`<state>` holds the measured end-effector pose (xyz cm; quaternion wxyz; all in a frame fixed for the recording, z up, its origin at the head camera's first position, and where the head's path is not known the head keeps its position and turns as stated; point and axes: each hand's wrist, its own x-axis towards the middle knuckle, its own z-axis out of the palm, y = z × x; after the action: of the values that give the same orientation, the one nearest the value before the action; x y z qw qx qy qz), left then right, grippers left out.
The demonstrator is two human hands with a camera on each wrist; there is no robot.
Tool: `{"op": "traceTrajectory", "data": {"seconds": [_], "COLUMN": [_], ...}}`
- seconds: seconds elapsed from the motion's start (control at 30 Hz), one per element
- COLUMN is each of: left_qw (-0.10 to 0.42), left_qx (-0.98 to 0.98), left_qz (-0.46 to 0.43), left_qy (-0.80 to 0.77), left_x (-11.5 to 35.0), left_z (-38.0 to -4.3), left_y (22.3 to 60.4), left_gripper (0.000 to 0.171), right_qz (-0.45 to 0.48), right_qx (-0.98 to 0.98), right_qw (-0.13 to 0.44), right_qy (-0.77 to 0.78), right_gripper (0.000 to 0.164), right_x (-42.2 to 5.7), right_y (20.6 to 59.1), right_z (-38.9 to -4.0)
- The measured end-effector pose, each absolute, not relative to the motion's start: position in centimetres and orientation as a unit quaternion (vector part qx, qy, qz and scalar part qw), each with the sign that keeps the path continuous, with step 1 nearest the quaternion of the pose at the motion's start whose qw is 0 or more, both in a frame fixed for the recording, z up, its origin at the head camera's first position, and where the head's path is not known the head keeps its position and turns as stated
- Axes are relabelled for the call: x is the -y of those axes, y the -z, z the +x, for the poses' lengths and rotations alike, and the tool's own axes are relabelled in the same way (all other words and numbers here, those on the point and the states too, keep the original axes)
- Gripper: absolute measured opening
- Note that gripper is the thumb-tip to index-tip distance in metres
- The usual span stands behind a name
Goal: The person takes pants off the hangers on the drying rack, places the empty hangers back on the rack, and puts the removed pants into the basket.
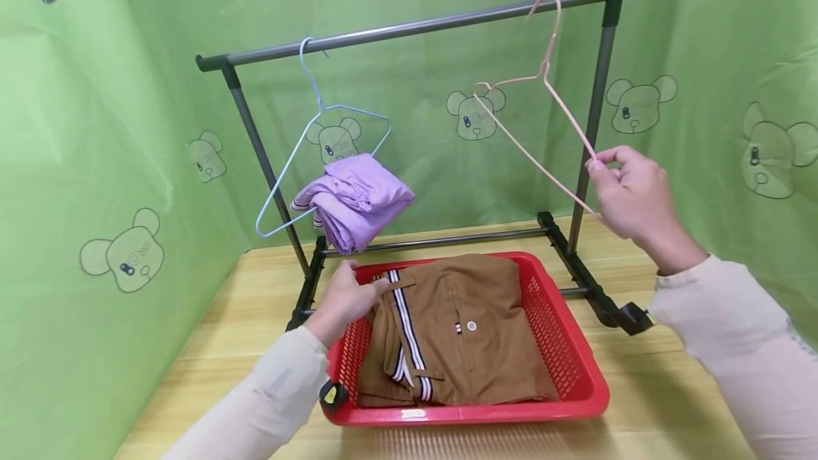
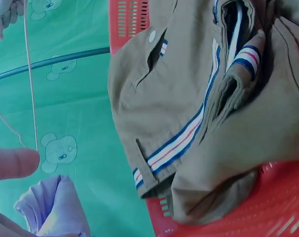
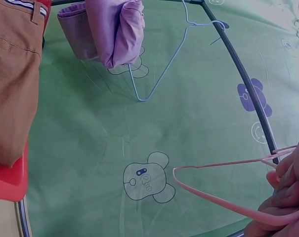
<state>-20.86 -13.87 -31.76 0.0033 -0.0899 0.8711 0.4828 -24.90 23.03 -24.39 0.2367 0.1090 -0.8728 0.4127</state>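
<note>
My right hand (image 1: 635, 194) pinches a pink hanger (image 1: 569, 116) by its right corner between thumb and fingers; the hook overlaps the rail's right part. My left hand (image 1: 348, 297), fingers relaxed and holding nothing, is over the left rim of a red basket (image 1: 571, 353). Close by its thumb lies the waistband of folded brown trousers (image 1: 486, 353), which have a striped band and a white button. In the left wrist view the thumb (image 2: 16, 163) stands apart from the trousers. A folded purple garment (image 1: 361, 194) hangs over the bottom bar of a blue hanger (image 1: 281, 172).
The blue hanger hooks on the left of a dark metal rail (image 1: 409, 30), whose frame has black feet (image 1: 588, 286). Basket and rack stand on a light wooden table (image 1: 224, 325). A green curtain (image 1: 409, 84) with bear prints surrounds the back and sides.
</note>
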Motion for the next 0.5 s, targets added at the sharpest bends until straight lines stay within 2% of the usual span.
{"op": "traceTrajectory", "data": {"seconds": [0.2, 0.5], "left_qw": [0.023, 0.095], "left_qx": [-0.879, -0.863], "left_qz": [-0.081, -0.07], "left_qy": [-0.47, -0.492], "left_x": [15.3, 17.7], "left_z": [-21.0, -21.2], "left_y": [32.2, 33.8], "left_gripper": [0.074, 0.085], "right_qz": [0.104, 0.104], "right_qx": [0.869, 0.871], "right_qw": [0.24, 0.243], "right_qy": [-0.42, -0.414], "right_gripper": [0.041, 0.043], "right_x": [-22.9, -22.6], "right_y": [23.7, 22.3], "right_z": [-24.6, -24.7]}}
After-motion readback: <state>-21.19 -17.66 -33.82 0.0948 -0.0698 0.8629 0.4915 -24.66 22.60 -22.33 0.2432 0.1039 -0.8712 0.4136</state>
